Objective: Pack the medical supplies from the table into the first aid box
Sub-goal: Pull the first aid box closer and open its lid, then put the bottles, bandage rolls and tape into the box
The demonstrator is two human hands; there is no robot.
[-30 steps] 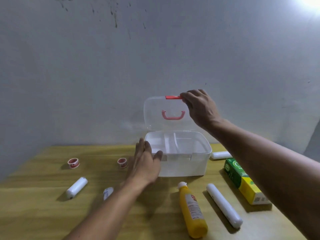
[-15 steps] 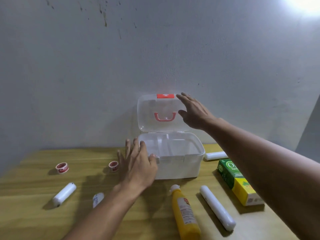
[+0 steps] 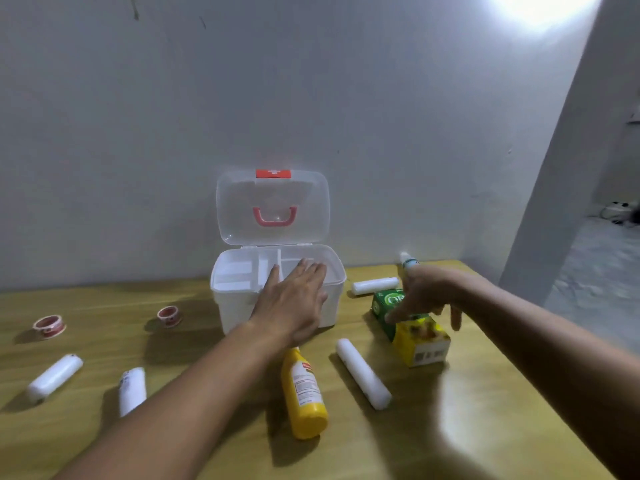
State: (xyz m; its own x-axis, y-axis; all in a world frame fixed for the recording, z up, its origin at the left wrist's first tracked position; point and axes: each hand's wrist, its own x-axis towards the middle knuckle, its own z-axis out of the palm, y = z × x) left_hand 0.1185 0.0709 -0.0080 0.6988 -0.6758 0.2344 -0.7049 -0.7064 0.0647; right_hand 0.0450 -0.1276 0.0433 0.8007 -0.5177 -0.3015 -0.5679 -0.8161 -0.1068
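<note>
White plastic first aid box (image 3: 277,299) at table centre, against the far wall, clear lid (image 3: 273,206) propped upright, compartments empty. Left hand (image 3: 292,303) flat over the near right rim, fingers spread, gripping nothing. Right hand (image 3: 427,297) blurred above the green and yellow cardboard carton (image 3: 412,327), fingers loosely apart; a small white tube (image 3: 408,263) at the fingertips, whether pinched cannot tell. Carton probably light, stiff, easily crushed: best taken across its long sides. Yellow plastic bottle (image 3: 304,393) likely heavier, smooth, apt to roll: grip mid-body. White gauze rolls (image 3: 363,374) soft, light. Right table edge (image 3: 512,341) close to the carton; open room near and left.
</note>
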